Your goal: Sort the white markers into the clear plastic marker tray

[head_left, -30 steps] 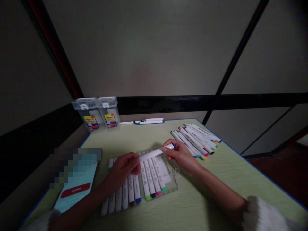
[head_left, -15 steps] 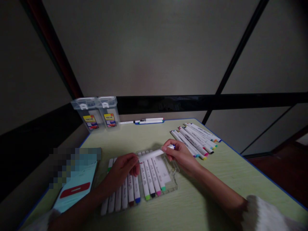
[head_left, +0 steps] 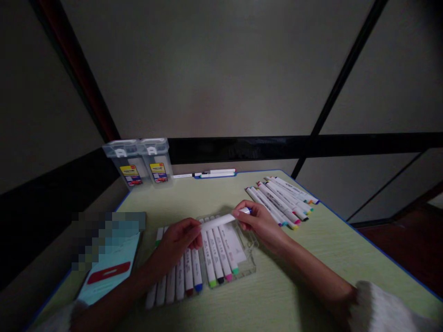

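A white marker point(head_left: 218, 222) with a blue end is held slantwise between both hands, above a clear plastic case. My left hand point(head_left: 182, 237) pinches its left end, and my right hand point(head_left: 255, 220) has its fingers closed round the blue end. Beneath, the clear case point(head_left: 247, 269) lies open with several white markers point(head_left: 215, 256) side by side in it, their ends green, black, pink and blue. A white paper point(head_left: 235, 244) shows in its right part. My left hand and forearm hide some of the markers on the left.
Several loose markers point(head_left: 280, 200) lie in a group at the table's right side. Two clear lidded boxes point(head_left: 155, 161) stand at the back left. A few markers point(head_left: 218, 173) lie along the back edge. At left is a light-blue book or box point(head_left: 114, 258), partly blurred out.
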Motion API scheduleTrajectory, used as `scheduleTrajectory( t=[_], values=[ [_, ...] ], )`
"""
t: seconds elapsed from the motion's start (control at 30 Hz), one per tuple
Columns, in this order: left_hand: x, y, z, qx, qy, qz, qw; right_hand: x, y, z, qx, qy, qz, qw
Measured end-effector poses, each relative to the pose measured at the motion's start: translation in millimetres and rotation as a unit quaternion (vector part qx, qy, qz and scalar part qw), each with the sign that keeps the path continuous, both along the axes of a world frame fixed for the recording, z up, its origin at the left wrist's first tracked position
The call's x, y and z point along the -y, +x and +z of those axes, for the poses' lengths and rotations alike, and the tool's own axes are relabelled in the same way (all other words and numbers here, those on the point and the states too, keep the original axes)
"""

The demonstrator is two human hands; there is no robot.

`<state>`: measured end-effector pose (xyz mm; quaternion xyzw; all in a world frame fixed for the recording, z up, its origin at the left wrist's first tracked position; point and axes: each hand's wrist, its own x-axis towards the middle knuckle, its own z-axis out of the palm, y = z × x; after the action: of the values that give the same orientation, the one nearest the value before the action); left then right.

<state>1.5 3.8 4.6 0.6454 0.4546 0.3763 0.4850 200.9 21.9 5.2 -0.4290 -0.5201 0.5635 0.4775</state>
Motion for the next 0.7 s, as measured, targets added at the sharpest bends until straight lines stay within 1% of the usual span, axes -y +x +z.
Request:
scheduleTrajectory(
  t=[0.13,0.3,0.53,0.7],
  values=[
    [-0.1,-0.2,-0.3,0.026,-0.012,-0.002,1.0,0.8,-0.1,0.3,0.002,-0.006,-0.002,1.0],
    [-1.5,-0.3,-1.7,0.024,-0.035,0.009,0.999,0.1,0.7,-0.5,-0.004,-0.006,0.003,1.0],
    [-1.2,-1.0,-3.4,0.015,-0.024,0.0,1.0,0.3,1.2,-1.6,-0.004,-0.005,0.005,1.0],
    [0.0,0.2,-0.2,0.006,-0.02,0.002,1.0,0.6,1.3,-2.3,0.006,0.002,0.007,1.0]
  ],
)
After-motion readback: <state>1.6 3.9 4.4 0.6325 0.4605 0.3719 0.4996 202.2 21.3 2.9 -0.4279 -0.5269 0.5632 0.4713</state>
